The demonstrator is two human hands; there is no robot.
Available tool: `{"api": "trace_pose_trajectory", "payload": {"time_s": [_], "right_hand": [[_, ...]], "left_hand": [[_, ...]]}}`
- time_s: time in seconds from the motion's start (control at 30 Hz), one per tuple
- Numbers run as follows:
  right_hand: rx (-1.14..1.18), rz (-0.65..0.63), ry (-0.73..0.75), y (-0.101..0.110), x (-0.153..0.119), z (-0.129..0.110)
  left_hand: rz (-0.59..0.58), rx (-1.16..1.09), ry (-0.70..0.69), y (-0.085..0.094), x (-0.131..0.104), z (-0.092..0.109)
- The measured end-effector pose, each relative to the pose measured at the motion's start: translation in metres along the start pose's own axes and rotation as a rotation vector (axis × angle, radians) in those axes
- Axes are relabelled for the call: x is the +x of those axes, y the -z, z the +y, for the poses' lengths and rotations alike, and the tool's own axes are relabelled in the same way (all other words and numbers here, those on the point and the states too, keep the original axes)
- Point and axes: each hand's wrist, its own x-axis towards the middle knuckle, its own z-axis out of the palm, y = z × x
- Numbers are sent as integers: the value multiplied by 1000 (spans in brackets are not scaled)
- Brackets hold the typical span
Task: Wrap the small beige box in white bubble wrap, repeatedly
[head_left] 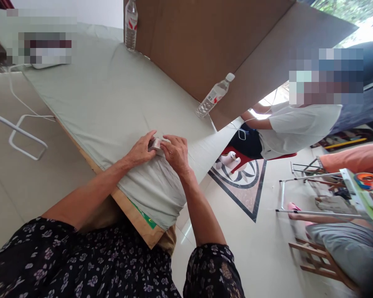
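Observation:
Between my two hands, near the close corner of the cloth-covered table (112, 91), is a small whitish block-shaped thing (156, 145), like a little box or a stack of cards. My left hand (140, 150) grips its left side, with the thumb and fingers closed on it. From the right, my right hand (176, 153) pinches the other end with bent fingers. Both hands partly cover the thing, so its exact kind does not show.
A water bottle (214, 96) stands tilted in view beside a tall brown cardboard panel (186, 45); a second bottle (131, 27) is farther back. Beyond the panel sits a person in a white shirt (301, 126). At right are a folding table (352, 194) and another seated person.

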Motion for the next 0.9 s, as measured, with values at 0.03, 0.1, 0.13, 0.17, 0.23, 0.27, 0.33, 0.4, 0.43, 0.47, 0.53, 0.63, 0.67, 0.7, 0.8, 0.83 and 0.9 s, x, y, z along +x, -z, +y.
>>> {"api": "trace_pose_trajectory", "payload": {"time_s": [0.03, 0.1, 0.13, 0.17, 0.23, 0.27, 0.33, 0.4, 0.43, 0.47, 0.53, 0.63, 0.67, 0.7, 0.8, 0.83, 0.9], "right_hand": [[-11, -14, 10, -1, 2, -2], [-10, -23, 5, -3, 7, -4], [1, -11, -11, -4, 8, -3], [14, 13, -34, -4, 10, -3], [35, 78, -83, -4, 14, 1], [38, 108, -101, -3, 17, 3], [34, 141, -118, -1, 25, 8], [27, 147, -116, 3, 35, 13], [26, 150, -113, 5, 41, 17], [27, 157, -110, 8, 47, 20], [38, 182, -110, 12, 60, 29], [67, 215, -126, 16, 80, 43], [80, 221, -135, 16, 87, 48], [95, 222, -143, 16, 93, 53], [150, 229, -161, 15, 104, 60], [171, 251, -177, 15, 104, 60], [205, 336, -234, 18, 96, 53]], "left_hand": [[-2, 4, -3, 0, -1, 1], [-2, 4, -6, 0, -2, 2], [1, 0, -9, 0, -2, 3], [6, -5, -14, 0, -2, 3], [18, -16, -34, -1, -2, 3], [22, -19, -50, -2, -2, 2], [25, -21, -86, -4, -1, 0], [25, -29, -102, -6, -1, 0], [21, -41, -101, -6, -1, 0], [14, -64, -99, -5, -1, 2], [-4, -139, -88, -3, -3, 5], [-35, -295, -41, 1, -5, 11], [-54, -347, -15, 3, -5, 13], [-82, -394, 15, 4, -5, 15], [-166, -523, 96, 6, -3, 19], [-177, -564, 114, 6, -3, 21], [-161, -628, 141, 6, -1, 23]]}}
